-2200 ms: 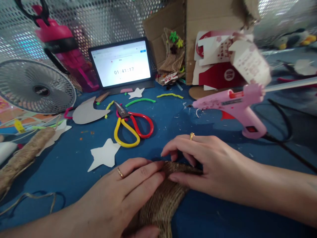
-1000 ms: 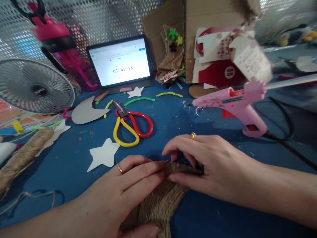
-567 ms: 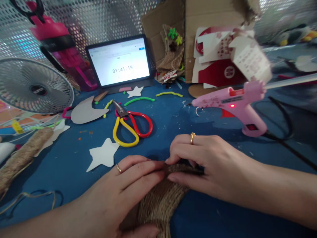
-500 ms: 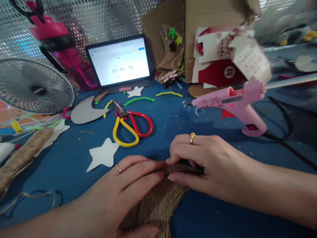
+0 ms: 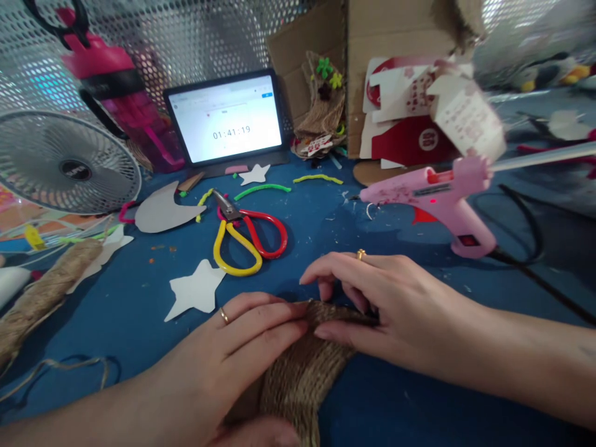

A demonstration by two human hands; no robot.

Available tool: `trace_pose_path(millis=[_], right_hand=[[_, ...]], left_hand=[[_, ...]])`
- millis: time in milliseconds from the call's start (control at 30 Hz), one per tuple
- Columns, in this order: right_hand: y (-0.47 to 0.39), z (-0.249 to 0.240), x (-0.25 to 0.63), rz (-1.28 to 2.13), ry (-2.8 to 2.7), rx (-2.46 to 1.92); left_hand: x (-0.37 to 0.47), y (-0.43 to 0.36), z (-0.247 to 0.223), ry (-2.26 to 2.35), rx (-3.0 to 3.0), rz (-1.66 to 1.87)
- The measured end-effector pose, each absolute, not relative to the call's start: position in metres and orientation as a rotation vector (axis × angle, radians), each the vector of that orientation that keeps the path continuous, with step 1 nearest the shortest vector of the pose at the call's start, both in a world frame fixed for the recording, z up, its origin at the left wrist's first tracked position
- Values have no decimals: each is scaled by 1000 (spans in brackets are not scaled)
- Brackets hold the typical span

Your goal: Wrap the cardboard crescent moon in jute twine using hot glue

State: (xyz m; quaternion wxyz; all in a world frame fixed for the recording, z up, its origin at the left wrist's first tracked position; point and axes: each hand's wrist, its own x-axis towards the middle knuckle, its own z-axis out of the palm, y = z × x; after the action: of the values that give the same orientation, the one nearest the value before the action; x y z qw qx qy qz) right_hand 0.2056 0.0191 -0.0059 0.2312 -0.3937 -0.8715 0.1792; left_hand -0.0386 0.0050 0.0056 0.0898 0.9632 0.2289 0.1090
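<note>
A curved cardboard piece wrapped in jute twine (image 5: 298, 385) lies near the front of the blue table, its lower end cut off by the frame. My left hand (image 5: 246, 347) is closed over its left side, fingers on top and thumb at the lower edge. At the pointed upper end, my right hand (image 5: 391, 298) keeps its thumb on the twine. Its index finger is raised off the piece, while the other fingers curl behind the tip, partly hidden. Scissors (image 5: 242, 233) with one yellow and one red handle lie beyond, beside a white paper star (image 5: 198, 288).
A pink glue gun (image 5: 433, 192) with a red light stands at right, its cord trailing rightward. At left are a twine roll (image 5: 51, 288), a fan (image 5: 69, 164) and a grey crescent cutout (image 5: 162, 211). A tablet (image 5: 228, 118), pink bottle (image 5: 125, 93) and cardboard box (image 5: 410, 28) stand behind.
My right index finger has lifted off the tip of the twine-wrapped piece and stretched to the left. The left hand keeps its place on the piece.
</note>
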Motion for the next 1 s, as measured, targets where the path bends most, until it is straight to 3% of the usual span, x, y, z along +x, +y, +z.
trace_pose_path(millis=[400, 1000], right_hand=[[21, -9, 204, 448, -2402, -963], [45, -7, 201, 683, -2460, -825]], left_hand=[[-36, 21, 8, 966, 2929, 625], [-34, 40, -2, 399, 2953, 636]])
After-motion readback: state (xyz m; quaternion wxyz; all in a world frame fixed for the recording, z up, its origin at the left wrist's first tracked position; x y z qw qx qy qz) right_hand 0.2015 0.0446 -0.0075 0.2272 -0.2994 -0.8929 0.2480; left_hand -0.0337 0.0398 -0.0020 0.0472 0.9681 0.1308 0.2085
